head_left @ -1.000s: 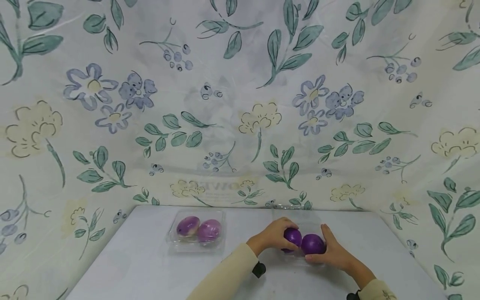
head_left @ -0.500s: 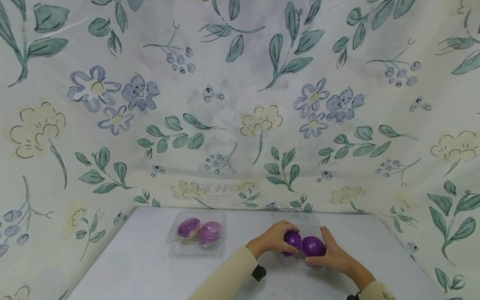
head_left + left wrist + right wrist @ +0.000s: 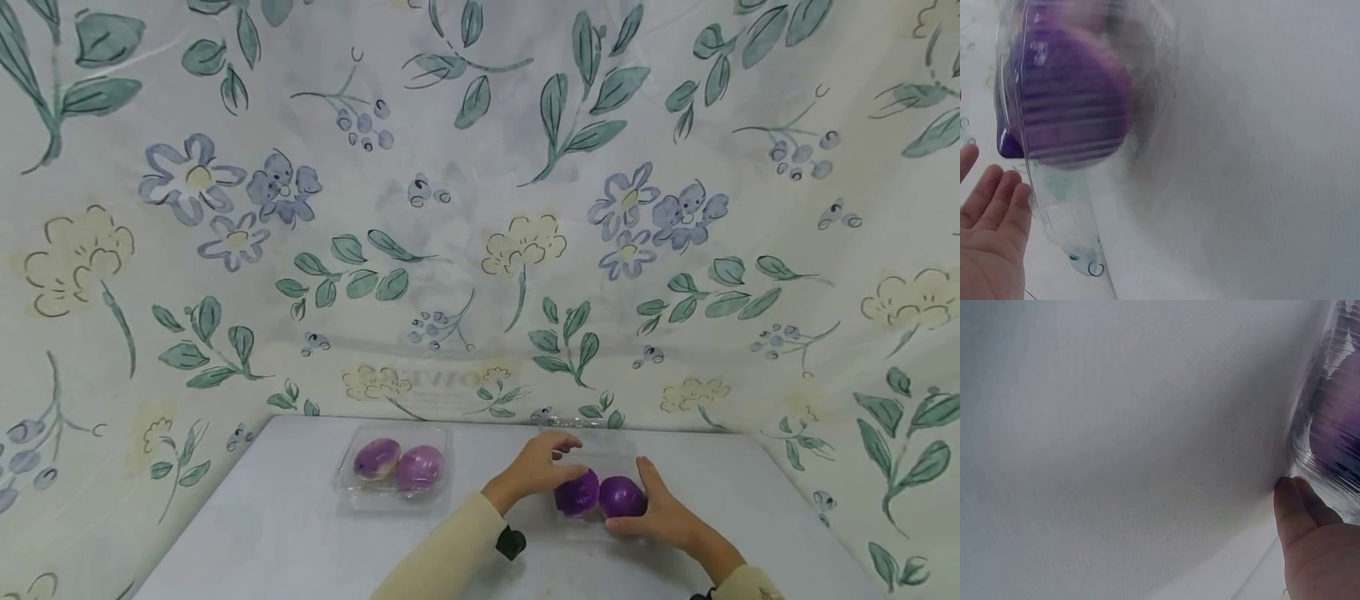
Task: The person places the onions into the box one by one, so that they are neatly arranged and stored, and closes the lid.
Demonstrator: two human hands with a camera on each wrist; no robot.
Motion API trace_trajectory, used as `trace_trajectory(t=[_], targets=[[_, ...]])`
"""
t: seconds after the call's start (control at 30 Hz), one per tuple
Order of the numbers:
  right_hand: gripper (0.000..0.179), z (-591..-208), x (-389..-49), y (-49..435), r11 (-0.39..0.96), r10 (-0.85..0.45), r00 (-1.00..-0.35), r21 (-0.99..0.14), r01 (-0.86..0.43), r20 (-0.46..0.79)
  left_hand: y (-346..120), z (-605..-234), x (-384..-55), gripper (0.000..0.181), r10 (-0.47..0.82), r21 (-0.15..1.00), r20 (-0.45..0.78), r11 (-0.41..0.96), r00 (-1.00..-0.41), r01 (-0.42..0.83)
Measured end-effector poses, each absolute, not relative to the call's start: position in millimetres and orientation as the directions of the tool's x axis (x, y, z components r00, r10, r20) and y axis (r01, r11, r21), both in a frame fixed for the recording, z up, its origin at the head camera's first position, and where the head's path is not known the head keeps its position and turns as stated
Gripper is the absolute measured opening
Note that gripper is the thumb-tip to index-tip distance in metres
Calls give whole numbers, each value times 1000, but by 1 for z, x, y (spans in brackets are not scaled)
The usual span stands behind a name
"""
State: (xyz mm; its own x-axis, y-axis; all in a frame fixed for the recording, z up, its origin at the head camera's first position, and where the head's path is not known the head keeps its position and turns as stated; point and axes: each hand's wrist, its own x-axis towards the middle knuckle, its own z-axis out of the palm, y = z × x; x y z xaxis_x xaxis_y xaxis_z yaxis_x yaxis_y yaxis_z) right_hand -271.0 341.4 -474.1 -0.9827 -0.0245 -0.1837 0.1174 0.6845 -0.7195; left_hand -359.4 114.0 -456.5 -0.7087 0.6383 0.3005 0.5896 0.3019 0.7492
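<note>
Two round, glossy purple onion-like pieces sit side by side in a clear plastic clamshell box (image 3: 1047, 212) at the table's right. My left hand (image 3: 536, 467) is over the left purple piece (image 3: 577, 493), fingers lifted off and loosely apart, thumb along its top. In the left wrist view, its fingers (image 3: 1000, 200) lie beside the box wall with nothing in them. My right hand (image 3: 663, 507) spans the box's right end around the right purple piece (image 3: 622, 497), thumb in front and fingers behind. The right wrist view has its fingertips (image 3: 1288, 487) right at the box's lower edge.
A second clear clamshell (image 3: 348, 497) on the left holds two paler purple-and-white pieces (image 3: 420, 468). The open lid (image 3: 600, 442) of the right box leans back behind it. White table (image 3: 262, 533) runs back to a floral-patterned cloth (image 3: 450, 200).
My left hand has let go of the left purple piece and raised its fingers, shifting slightly left. Both pieces and the right hand have shifted slightly left.
</note>
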Motion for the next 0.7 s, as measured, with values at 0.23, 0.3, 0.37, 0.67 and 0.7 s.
trace_trajectory(t=[0.23,0.3,0.37,0.67,0.7], targets=[[133,-477,-272,344,678,-33,-982,-726,115,-186,110,-461,-365,39,468,762,407,299,-784,574],[133,-478,-272,344,674,-30,-981,-729,120,-189,108,-462,-367,43,438,760,399,333,-806,558],[133,-478,-272,344,671,-27,-981,-731,123,-190,106,-465,-368,48,420,771,376,353,-826,530],[134,-476,-271,342,681,-21,-984,-723,117,-180,99,-475,-383,58,412,820,282,365,-867,441],[134,-476,-271,342,682,-20,-984,-722,117,-178,99,-475,-385,58,409,825,274,365,-870,431]])
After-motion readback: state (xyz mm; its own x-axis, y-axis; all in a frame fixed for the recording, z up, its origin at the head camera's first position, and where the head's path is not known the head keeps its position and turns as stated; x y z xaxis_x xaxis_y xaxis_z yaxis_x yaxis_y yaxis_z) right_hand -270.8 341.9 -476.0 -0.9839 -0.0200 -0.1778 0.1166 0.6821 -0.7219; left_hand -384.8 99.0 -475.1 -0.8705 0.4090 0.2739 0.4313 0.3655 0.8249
